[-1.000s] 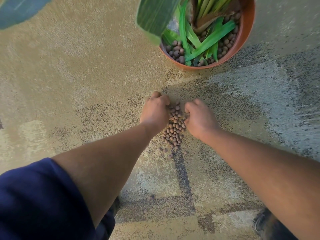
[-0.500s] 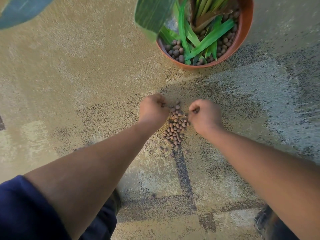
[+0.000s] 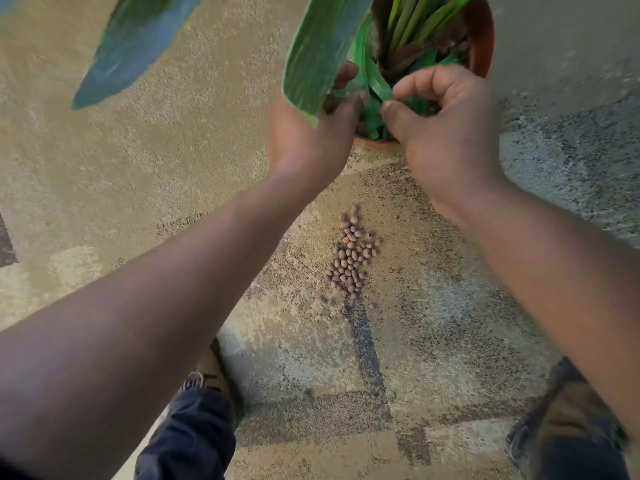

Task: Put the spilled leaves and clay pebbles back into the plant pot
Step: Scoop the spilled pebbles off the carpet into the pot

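The terracotta plant pot (image 3: 479, 32) stands at the top with green leaves (image 3: 408, 32) in it. My left hand (image 3: 311, 140) is over the pot's near rim, its fingers partly hidden behind a broad striped leaf (image 3: 322, 46). Over the same rim my right hand (image 3: 446, 133) has its fingers curled, with thumb and forefinger slightly apart; what it holds is hidden. A pile of brown clay pebbles (image 3: 351, 258) lies on the carpet below both hands, with a few strays at its near end.
A second large leaf (image 3: 131, 43) hangs over the carpet at the upper left. My shoes (image 3: 207, 379) (image 3: 568, 410) stand on the patterned beige carpet (image 3: 104, 168) near the bottom edge.
Both hands closed on pebbles at the pile, then lifted and moved forward to the pot's near rim. The pile on the carpet is left behind them. The view shifted closer to the pot.
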Available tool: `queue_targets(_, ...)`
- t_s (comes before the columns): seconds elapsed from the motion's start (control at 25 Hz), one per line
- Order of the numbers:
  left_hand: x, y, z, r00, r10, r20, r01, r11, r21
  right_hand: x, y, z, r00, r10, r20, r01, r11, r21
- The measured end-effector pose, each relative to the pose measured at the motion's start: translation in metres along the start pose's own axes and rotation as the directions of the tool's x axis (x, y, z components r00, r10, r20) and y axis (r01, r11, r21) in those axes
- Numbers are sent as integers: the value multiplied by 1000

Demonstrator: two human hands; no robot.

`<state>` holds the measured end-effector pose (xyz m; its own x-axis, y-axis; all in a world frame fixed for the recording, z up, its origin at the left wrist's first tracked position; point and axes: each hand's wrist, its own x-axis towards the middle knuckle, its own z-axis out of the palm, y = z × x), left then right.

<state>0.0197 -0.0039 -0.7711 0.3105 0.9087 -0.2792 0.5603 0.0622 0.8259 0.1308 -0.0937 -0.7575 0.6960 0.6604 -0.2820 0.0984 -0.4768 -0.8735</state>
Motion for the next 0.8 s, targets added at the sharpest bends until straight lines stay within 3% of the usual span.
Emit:
queue_targets(0.08,3,-3,2,1000,-13,-6,13,1000,16,3,8,-1,1000,-11,18,12,999,-33)
queue_targets(0.28,-22,-20,-3,994,103,-33,-102,994,35,-29,29,-12,997,-48,66,49,999,-22)
queue_targets(0.4,-46,-54,-1,983,-70,170,21,961,274,-52,65,-10,953,84,291,-3,963,-270)
queue_targets(0.48,-59,-80,3,916,-206,345,24,885,465,-60,93,-4,883,238,404,-43,899,-435)
queue_targets(0.6,-69,-104,13,829,-252,500,-86,825,559,-67,120,12,808,356,470,-26,817,-576)
queue_targets(0.72,-70,-104,27,788,-199,583,-285,722,631,-71,127,28,787,329,522,91,775,-625)
queue_targets(0.8,-68,-99,32,716,-131,686,-459,652,604,-75,126,34,780,275,563,191,751,-632)
